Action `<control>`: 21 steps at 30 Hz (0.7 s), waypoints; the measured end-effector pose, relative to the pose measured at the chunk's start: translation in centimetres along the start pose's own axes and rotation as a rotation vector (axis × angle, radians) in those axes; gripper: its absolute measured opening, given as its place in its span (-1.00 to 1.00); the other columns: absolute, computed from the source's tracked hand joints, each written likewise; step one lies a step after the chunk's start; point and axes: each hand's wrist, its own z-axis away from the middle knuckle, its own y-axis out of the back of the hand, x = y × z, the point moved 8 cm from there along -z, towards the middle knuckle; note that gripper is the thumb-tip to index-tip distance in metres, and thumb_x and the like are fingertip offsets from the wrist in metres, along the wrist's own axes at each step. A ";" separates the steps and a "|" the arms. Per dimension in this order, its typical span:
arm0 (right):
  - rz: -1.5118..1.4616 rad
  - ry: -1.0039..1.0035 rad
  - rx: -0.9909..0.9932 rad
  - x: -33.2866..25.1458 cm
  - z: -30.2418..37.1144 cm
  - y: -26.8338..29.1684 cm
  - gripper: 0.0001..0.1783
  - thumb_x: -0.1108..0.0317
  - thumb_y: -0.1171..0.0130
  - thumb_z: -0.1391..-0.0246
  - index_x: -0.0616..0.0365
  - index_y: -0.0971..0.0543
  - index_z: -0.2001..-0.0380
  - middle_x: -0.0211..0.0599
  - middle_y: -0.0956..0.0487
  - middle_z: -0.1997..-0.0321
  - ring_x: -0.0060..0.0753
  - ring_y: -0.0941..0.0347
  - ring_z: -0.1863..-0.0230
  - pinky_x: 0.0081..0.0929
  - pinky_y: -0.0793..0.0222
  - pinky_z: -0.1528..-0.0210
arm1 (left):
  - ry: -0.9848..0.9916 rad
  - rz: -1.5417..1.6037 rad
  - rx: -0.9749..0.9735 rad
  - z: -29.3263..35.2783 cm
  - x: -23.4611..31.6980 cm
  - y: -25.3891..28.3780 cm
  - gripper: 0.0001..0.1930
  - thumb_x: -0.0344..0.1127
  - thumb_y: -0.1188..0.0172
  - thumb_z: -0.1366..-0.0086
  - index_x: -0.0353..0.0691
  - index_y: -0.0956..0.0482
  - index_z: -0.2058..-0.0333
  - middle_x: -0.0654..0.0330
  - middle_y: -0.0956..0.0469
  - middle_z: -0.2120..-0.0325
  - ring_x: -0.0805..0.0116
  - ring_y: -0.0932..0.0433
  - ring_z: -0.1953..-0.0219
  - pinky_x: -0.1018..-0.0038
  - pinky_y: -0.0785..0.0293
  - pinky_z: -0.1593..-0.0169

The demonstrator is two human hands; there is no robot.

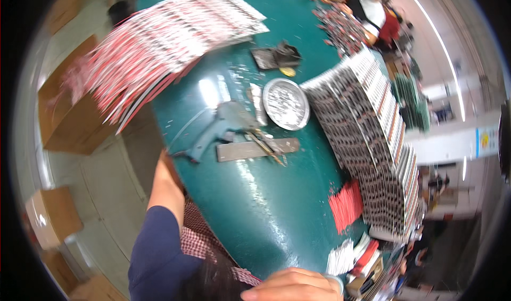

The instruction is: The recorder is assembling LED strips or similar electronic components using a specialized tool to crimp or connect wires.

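Note:
My left forearm, in a dark blue sleeve, reaches up to the near left table edge; my left hand (164, 162) is at that edge, its fingers hidden. Closest to it lies a grey-blue gun-shaped tool (215, 128) with a thin cord. Low in the picture my right hand (298, 286) is partly cut off, with its visible fingers stretched leftward and nothing seen in them. Beyond the gun, a flat grey metal bar (239, 151) has slim yellowish tools (266, 144) lying across it. A round metal dish (286, 104) of silvery bits stands near these.
A thick sheaf of red, white and black wires (165, 34) overhangs the table's left edge. Tall stacks of grey strips (354, 120) stand at right, beside a bundle of red wires (346, 206). Cardboard boxes (53, 216) sit on the floor. Another person (367, 8) works at far right.

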 end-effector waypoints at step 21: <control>0.967 0.040 0.049 1.0 5.8 15.7 -0.56 0.37 -0.21 0.02 0.06 -0.58 -0.01 -0.07 -0.47 -0.18 -0.07 -0.38 -0.21 -0.15 -0.31 -0.21 | -0.161 -1.194 0.522 19.2 -5.9 -8.9 -0.79 -0.48 -0.16 -0.17 -0.52 -0.57 0.25 0.09 -0.61 0.34 0.29 -0.55 0.32 0.40 -0.50 0.19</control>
